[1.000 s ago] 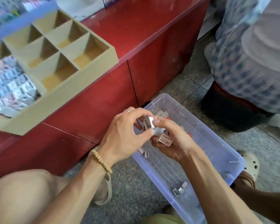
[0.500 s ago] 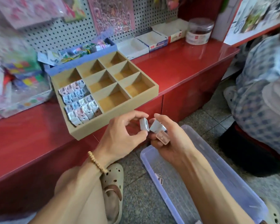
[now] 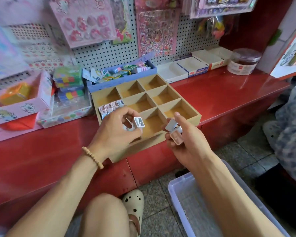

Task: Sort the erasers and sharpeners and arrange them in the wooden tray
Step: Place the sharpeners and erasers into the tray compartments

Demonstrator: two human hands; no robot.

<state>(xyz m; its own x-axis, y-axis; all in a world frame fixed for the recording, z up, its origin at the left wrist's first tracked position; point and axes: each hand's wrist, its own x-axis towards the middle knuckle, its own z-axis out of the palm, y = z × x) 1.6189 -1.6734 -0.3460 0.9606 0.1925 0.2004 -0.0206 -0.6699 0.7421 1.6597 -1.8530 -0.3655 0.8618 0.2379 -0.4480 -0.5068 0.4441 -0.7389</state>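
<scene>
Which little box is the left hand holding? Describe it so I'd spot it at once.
Find the wooden tray on the red counter. Over its near edge the left hand pinches a white sharpener, hole facing up; the right hand holds several, one pink.

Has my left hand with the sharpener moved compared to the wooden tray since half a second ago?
Yes. The left hand, pinching a sharpener, now lies over the near edge of the wooden tray; before, it was below that edge.
</scene>
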